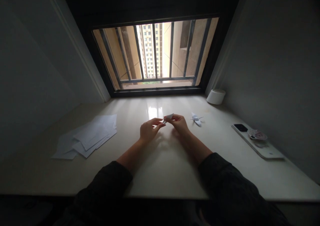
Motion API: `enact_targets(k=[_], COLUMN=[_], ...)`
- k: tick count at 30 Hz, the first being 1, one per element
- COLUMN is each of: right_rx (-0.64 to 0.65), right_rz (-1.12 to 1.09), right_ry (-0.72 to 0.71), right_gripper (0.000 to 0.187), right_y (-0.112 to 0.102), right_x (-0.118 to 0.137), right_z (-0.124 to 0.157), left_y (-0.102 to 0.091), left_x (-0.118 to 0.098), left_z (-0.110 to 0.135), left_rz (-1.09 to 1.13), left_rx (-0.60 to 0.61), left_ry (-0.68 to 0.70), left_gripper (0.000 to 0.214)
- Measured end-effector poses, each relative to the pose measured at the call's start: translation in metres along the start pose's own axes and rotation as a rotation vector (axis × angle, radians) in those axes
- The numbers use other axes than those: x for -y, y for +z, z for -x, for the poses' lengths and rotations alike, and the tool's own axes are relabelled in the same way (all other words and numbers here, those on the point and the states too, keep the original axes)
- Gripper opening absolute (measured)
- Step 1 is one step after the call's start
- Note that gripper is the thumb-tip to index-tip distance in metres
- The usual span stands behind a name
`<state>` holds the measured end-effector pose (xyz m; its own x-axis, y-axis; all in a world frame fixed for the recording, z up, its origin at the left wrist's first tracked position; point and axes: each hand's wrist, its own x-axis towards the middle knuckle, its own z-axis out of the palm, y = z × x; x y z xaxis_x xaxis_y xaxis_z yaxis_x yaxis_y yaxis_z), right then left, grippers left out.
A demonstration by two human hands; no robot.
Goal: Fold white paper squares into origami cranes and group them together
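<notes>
A small folded piece of white paper (170, 116) is held up between my two hands, above the middle of the white sill. My left hand (149, 129) pinches its lower left end between thumb and fingers. On the other side, my right hand (179, 123) grips the body of the paper, hiding part of it. To the right of that hand a folded paper crane (196, 119) lies on the sill, its wings spread.
Several loose white paper sheets (93, 132) lie overlapping at the left. A phone (260, 146) with a round grip (257, 135) rests at the right by the wall. Behind it stands a white cylindrical object (216, 96), near the barred window (155, 55).
</notes>
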<state>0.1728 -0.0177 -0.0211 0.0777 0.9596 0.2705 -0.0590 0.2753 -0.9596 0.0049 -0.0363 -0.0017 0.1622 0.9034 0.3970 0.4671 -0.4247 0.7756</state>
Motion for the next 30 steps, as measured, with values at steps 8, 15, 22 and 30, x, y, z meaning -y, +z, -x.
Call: enact_targets(k=[8, 15, 22, 30], right_rx=[0.073, 0.185, 0.071, 0.019], right_rz=[0.232, 0.367, 0.279, 0.148], right_ry=[-0.099, -0.187, -0.128, -0.028], right_gripper=[0.054, 0.057, 0.042, 0.031], right_y=[-0.004, 0.0, 0.004, 0.004], right_x=[0.003, 0.008, 0.002, -0.001], right_z=[0.0, 0.008, 0.007, 0.006], left_y=[0.002, 0.004, 0.003, 0.01], left_x=[0.013, 0.015, 0.009, 0.015], left_z=[-0.007, -0.008, -0.01, -0.01], left_rz=[0.291, 0.344, 0.525, 0.637], left_rx=[0.066, 0.105, -0.049, 0.008], left_ry=[-0.138, -0.167, -0.298, -0.241], left_gripper=[0.036, 0.034, 0.034, 0.039])
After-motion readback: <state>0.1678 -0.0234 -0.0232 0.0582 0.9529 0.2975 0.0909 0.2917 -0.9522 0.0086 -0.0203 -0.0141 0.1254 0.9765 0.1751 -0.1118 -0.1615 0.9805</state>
